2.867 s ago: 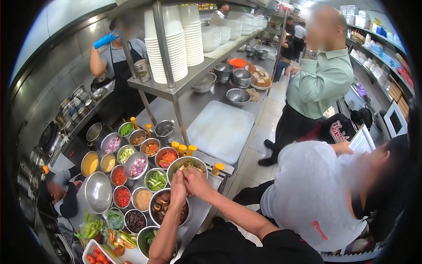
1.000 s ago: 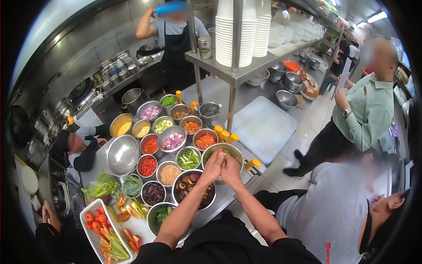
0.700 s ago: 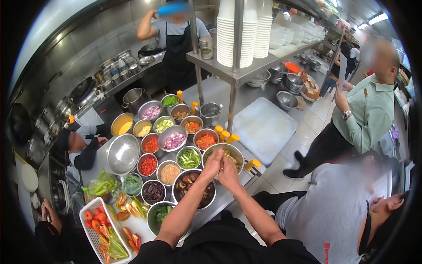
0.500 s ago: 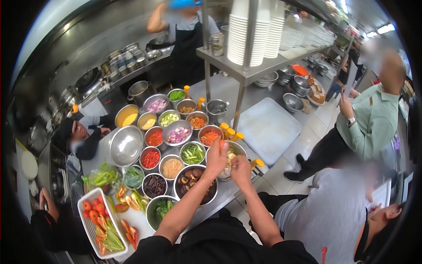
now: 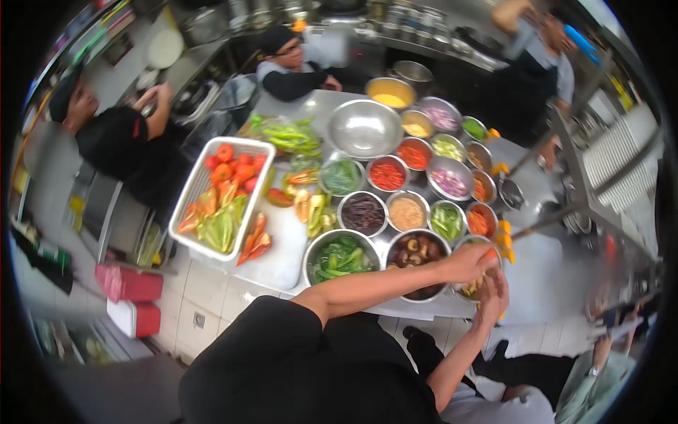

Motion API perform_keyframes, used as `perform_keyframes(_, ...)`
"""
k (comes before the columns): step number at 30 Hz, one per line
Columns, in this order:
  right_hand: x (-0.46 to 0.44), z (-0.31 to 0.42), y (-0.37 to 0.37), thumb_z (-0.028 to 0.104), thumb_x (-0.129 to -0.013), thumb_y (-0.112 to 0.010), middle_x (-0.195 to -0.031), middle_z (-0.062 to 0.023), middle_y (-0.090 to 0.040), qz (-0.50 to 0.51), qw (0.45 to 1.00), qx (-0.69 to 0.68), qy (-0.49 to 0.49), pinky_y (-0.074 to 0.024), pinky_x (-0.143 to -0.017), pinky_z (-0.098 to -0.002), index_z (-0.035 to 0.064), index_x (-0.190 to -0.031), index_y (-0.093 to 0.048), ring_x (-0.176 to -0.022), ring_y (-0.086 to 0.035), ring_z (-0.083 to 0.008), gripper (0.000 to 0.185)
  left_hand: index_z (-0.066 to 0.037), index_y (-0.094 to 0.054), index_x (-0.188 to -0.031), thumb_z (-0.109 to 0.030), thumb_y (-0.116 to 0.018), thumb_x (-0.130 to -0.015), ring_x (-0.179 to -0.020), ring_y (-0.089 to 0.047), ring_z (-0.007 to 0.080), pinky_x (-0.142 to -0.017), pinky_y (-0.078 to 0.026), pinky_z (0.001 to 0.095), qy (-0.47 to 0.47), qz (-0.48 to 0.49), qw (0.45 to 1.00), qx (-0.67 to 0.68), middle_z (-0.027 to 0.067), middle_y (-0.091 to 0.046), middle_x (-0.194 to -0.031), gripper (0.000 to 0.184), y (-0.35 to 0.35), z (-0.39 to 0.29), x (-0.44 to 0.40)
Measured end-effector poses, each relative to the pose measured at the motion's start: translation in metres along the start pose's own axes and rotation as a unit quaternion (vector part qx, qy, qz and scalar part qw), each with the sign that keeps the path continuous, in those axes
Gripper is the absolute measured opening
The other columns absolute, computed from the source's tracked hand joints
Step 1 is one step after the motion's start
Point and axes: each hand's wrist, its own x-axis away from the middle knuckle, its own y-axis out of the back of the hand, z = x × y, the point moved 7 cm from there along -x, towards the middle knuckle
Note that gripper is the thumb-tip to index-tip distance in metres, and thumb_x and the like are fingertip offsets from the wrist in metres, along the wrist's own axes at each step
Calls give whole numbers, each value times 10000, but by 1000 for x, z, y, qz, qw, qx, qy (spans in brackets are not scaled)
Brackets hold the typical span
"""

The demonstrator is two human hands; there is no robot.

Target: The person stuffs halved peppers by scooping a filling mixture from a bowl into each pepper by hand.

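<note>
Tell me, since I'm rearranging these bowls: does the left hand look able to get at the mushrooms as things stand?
Probably yes: the mushrooms lie uncovered close to the left hand, though its forearm crosses over part of their bowl and may need drawing back.

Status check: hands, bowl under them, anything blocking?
Left hand and right hand close together at the metal bowl, hold unclear. Bowl partly hidden. Left forearm blocks some mushrooms.

Pieces (image 5: pixel 470 287) are coloured yellowish; mushrooms (image 5: pixel 421 245), brown; leafy greens (image 5: pixel 342 258), green; tomatoes (image 5: pixel 222 171), red. The basket (image 5: pixel 189 186) is coloured white.
</note>
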Motion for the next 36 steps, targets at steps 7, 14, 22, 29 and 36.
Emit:
perform_keyframes(7,-35,-46,38,174,-851,-644,-916,-86,-636,25,953,286,97,-482,-701,-260,-20,-1001,-621,-809,-599,-141,247,-42,-527,-1057,-241,-445,-928,-587,-601,168,-415,-473,262,232,-281,880,305,97,-595,-866,251,230,38,124)
perform_keyframes(14,-34,-47,32,206,-858,-634,-881,-100,-642,19,925,347,150,-481,-744,-291,-42,-976,-622,-812,-607,-177,275,16,-567,-950,-290,-430,-936,-865,-598,357,-756,-457,427,304,-540,704,-346,232,-608,-909,336,448,42,329)
perform_keyframes(22,-39,-52,41,183,-845,-642,-852,-76,-632,17,938,319,135,-461,-687,-264,-22,-945,-640,-752,-571,-132,229,11,-627,-893,-266,-569,-844,-841,-614,345,-746,-463,453,356,-401,633,-558,230,-621,-884,288,465,37,342)
perform_keyframes(29,-22,-48,25,194,-834,-670,-760,-17,-607,-3,934,284,217,-411,-575,-203,-10,-942,-647,-637,-510,-67,233,70,-593,-927,-215,-632,-774,-791,-626,377,-686,-507,432,400,-259,799,-367,288,-604,-930,325,380,110,234)
perform_keyframes(36,2,-36,28,179,-841,-653,-768,-55,-598,2,931,313,188,-445,-652,-268,-37,-867,-632,-704,-550,-127,218,83,-363,-1262,-273,-614,-782,-1038,-519,464,-778,-508,468,464,-245,708,-473,303,-357,-1316,648,364,165,225)
